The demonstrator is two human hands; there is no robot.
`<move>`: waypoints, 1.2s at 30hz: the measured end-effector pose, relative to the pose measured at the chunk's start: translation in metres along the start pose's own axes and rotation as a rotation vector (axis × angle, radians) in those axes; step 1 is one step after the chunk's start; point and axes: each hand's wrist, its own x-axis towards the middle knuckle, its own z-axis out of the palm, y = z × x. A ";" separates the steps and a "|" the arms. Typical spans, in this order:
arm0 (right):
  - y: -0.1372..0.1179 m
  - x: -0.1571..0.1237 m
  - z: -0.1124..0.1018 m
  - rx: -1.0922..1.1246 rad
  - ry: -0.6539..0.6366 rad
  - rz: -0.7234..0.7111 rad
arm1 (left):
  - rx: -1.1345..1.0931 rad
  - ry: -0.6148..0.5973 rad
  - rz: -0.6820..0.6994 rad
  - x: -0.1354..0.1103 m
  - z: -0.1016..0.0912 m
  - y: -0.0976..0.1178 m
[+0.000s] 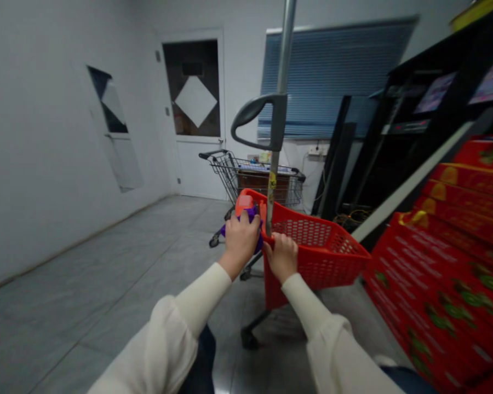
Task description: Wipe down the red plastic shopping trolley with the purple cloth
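Note:
A red plastic shopping cart (308, 273) with a perforated basket stands in front of me. My left hand (241, 238) is closed over a purple cloth (259, 243) against the near left end of the cart, by an orange-red plastic part (244, 203). Its palm side is hidden. My right hand (283, 256) has its fingers wrapped over the red rim, just below the foot of a metal pole. That pole (286, 49) rises from the cart and carries a grey looped handle (277, 123).
Behind the red cart is a black wire cart (230, 169) near the white door (197, 169). Stacked red cartons (431, 273) and dark racks (340, 158) crowd the right side. A plain wall (36, 137) borders the grey tiled floor (119, 284) on the left.

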 end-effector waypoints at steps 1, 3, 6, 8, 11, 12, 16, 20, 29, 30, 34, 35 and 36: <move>0.004 0.000 -0.003 0.003 -0.023 -0.032 | 0.001 -0.009 0.020 0.002 -0.001 -0.003; 0.017 -0.001 -0.006 0.019 -0.064 -0.081 | 0.000 -0.040 -0.022 0.011 -0.001 -0.010; 0.043 -0.006 -0.005 0.048 -0.103 -0.046 | 0.006 -0.054 -0.169 0.024 0.003 -0.018; 0.054 -0.010 0.000 0.097 -0.156 -0.045 | 0.013 -0.026 -0.217 0.024 0.008 -0.017; 0.054 -0.016 0.006 0.163 -0.201 -0.006 | 0.022 0.013 -0.193 0.012 0.015 -0.009; 0.052 -0.017 0.007 0.181 -0.209 0.015 | 0.023 0.015 -0.166 0.009 0.017 -0.008; 0.044 -0.018 0.007 0.242 -0.244 0.070 | 0.027 -0.002 -0.134 0.019 0.017 -0.020; 0.042 -0.015 0.006 0.273 -0.275 0.078 | 0.037 0.000 -0.198 0.049 0.016 -0.036; 0.045 -0.014 0.009 0.257 -0.265 0.085 | 0.055 0.045 -0.172 0.008 0.023 -0.015; 0.046 -0.014 0.008 0.261 -0.272 0.080 | 0.049 0.030 -0.163 0.010 0.022 -0.019; 0.046 -0.013 0.005 0.257 -0.285 0.060 | 0.005 -0.013 -0.231 0.039 0.016 -0.038; 0.046 -0.013 0.006 0.249 -0.280 0.058 | -0.007 -0.016 -0.263 0.045 0.015 -0.040; 0.045 -0.013 0.006 0.241 -0.273 0.060 | -0.017 -0.015 -0.299 0.048 0.015 -0.040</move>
